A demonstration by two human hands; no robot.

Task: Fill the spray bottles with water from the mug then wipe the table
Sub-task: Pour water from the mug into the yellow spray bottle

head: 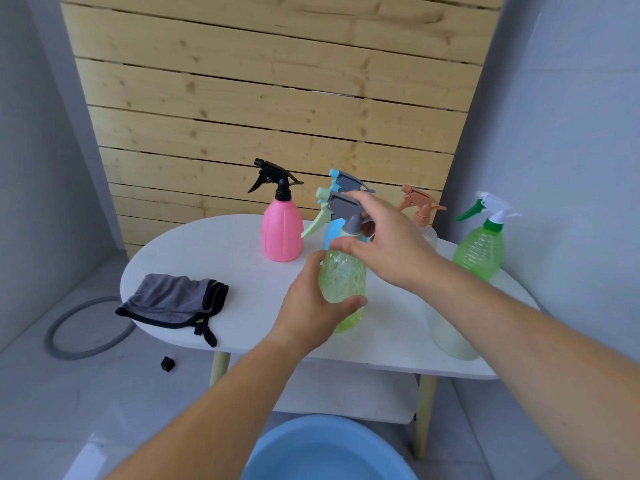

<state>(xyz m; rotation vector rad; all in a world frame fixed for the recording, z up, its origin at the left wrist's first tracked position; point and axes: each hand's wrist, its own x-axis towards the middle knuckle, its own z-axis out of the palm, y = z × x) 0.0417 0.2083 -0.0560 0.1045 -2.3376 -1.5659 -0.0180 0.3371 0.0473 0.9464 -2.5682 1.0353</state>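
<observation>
Head view: left grip point(311, 303) is clamping the pale green bottle point(343, 282) near the tabletop's point(242, 271) front edge; right grip point(388, 240) is clasping its sprayer head point(341, 206). Step judged: uncapping before filling. Next move is calling for unscrewing, bottle held steady.

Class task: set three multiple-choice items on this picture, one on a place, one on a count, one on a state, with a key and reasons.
1. Where does the grey cloth lie? A) table's left end B) table's right end C) lower shelf
2. How many spray bottles are in view? A) three B) five C) seven
3. The light green bottle's spray head is: A) lying flat B) on the bottle C) missing

1 A: it lies by the left edge.
2 B: pink bottle, blue bottle, peach-topped bottle, bright green bottle, plus the held one.
3 B: it sits on the neck, under the right hand.
</observation>
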